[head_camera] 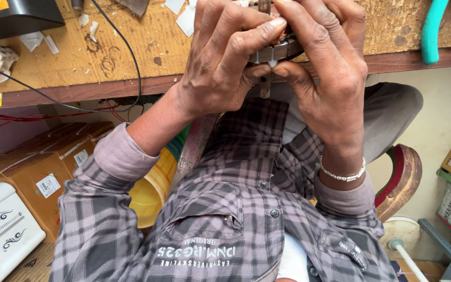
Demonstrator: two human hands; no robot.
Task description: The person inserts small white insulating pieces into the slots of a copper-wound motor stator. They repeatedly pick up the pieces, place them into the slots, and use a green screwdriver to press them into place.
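Both hands close together on a small round metal part with notched edges at the near edge of a wooden workbench. On the scene's left, one hand curls its fingers over the part's top with the thumb pressed beneath; on the right, the other hand, a silver bracelet on its wrist, pinches the part's side. Farther back, a black cable crosses the bench, and teal-handled pliers lie at far right.
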